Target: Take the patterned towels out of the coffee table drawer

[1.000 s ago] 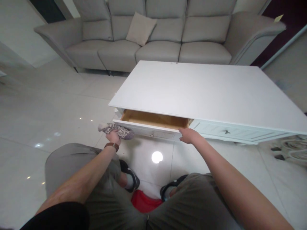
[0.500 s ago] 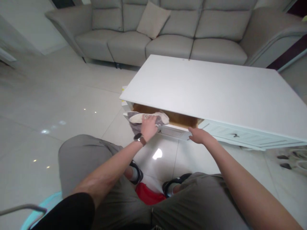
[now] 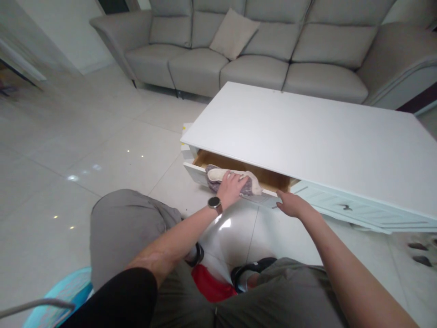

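Cloth [image 3: 215,175]: grey and cream, draped over the front edge of the drawer [image 3: 195,172].
Left hand [image 3: 232,187]: fingers kept together, curled over the cloth and pressed on it; wristwatch [image 3: 214,202] worn.
Right hand [image 3: 290,205]: set against the drawer front's right end; grip cannot be told.
Drawer: pulled out from the white table [image 3: 307,132]; sofa [image 3: 259,68] seen behind.

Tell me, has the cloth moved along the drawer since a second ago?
Yes. The cloth under the left hand has slid from the drawer's left corner rightward to its middle.
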A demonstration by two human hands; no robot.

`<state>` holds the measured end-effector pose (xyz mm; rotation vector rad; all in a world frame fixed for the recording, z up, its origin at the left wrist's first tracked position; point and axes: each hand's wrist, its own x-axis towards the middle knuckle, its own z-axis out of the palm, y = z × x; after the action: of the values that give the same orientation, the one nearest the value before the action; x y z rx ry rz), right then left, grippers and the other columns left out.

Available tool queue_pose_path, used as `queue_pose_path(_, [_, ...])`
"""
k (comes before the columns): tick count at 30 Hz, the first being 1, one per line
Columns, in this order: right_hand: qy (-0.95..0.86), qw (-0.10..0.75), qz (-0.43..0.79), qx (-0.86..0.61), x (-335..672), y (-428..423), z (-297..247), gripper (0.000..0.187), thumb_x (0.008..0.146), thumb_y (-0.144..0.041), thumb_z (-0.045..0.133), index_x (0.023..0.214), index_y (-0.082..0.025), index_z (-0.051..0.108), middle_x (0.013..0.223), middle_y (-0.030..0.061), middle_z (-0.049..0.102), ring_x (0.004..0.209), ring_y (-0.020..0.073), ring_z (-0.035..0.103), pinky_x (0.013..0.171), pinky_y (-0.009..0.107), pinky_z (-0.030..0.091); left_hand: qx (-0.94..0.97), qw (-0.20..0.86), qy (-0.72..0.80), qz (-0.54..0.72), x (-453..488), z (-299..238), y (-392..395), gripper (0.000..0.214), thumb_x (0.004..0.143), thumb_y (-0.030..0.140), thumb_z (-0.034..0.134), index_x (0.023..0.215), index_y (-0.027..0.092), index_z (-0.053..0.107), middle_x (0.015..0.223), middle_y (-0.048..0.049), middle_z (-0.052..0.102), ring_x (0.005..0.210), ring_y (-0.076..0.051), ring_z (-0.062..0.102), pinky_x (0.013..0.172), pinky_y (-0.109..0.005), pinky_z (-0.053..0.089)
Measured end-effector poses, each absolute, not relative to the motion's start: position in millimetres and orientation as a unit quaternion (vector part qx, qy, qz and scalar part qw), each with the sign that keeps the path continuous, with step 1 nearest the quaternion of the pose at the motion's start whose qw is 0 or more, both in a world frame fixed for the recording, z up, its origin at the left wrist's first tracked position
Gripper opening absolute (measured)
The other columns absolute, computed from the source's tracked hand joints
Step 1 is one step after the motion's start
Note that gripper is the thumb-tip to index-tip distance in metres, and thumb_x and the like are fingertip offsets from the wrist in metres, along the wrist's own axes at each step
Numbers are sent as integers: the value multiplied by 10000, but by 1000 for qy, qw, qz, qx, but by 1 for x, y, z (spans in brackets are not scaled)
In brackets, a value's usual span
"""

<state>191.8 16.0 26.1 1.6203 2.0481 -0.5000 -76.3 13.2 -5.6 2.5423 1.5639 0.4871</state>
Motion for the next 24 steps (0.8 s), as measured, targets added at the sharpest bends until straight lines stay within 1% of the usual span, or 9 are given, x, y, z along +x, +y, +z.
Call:
queue_pose_path(3, [749, 232, -191, 591, 191, 15, 29, 460, 959, -272, 473, 1380, -93, 513, 1303, 239, 637, 1163, 327, 637, 898, 382, 462, 794, 45, 584, 164, -139, -6, 30, 575, 772, 205, 634, 1344, 212, 585, 1198, -133, 661, 1204, -324, 532, 1235, -501, 146])
queue_pose_path(5, [751, 223, -193, 591, 191, 13, 30, 463, 958, -280, 479, 1381, -93, 507, 1293, 237, 642, 1154, 323, 641, 894, 374, 460, 745, 27, 641, 180, -178, -7, 40, 505, 764, 218, 635, 1268, 198, 626, 1177, -132, 675, 1196, -332, 547, 1221, -510, 166])
queue_pose_path(8, [757, 205, -198, 588, 193, 11, 29, 440, 948, -279, 501, 1350, -101, 525, 1270, 225, 654, 1142, 316, 643, 886, 367, 458, 682, 7, 704, 198, -218, -8, 54, 411, 749, 201, 613, 1154, 161, 673, 1146, -156, 698, 1164, -343, 583, 1147, -501, 284])
queue_pose_path(10, [761, 195, -203, 584, 194, 11, 29, 430, 944, -279, 515, 1337, -107, 533, 1277, 218, 650, 1148, 310, 638, 900, 364, 453, 655, 22, 727, 207, -231, -7, 62, 313, 753, 203, 599, 1045, 157, 700, 1060, -154, 726, 1074, -327, 629, 1047, -447, 387])
queue_pose_path(12, [764, 185, -208, 582, 196, 10, 28, 439, 942, -280, 525, 1345, -106, 531, 1286, 220, 642, 1161, 305, 631, 921, 364, 444, 626, 53, 746, 221, -236, -5, 71, 254, 756, 214, 601, 981, 162, 709, 988, -140, 745, 988, -300, 659, 930, -379, 449])
queue_pose_path(15, [766, 169, -213, 582, 197, 8, 28, 448, 939, -274, 531, 1351, -99, 530, 1285, 231, 635, 1172, 312, 623, 934, 373, 437, 563, 102, 776, 266, -240, -1, 80, 282, 745, 223, 631, 1009, 170, 714, 970, -108, 759, 917, -252, 670, 820, -310, 471])
queue_pose_path(18, [769, 160, -214, 580, 198, 7, 28, 430, 933, -263, 534, 1331, -99, 537, 1282, 231, 633, 1173, 320, 619, 929, 378, 436, 506, 128, 781, 343, -244, -2, 81, 302, 753, 222, 642, 1038, 152, 712, 970, -85, 757, 865, -211, 660, 796, -288, 487])
queue_pose_path(20, [771, 160, -211, 579, 199, 6, 29, 407, 931, -259, 532, 1306, -102, 544, 1267, 226, 639, 1158, 323, 622, 916, 379, 439, 488, 121, 765, 402, -246, -7, 76, 326, 755, 191, 633, 1069, 135, 702, 1004, -84, 752, 885, -197, 661, 820, -279, 502])
queue_pose_path(24, [771, 171, -205, 577, 198, 5, 29, 380, 936, -268, 525, 1281, -110, 545, 1236, 212, 651, 1124, 321, 634, 891, 375, 443, 451, 94, 734, 499, -240, -27, 60, 475, 735, 97, 615, 1207, 126, 648, 1179, -107, 721, 1069, -192, 661, 967, -274, 498])
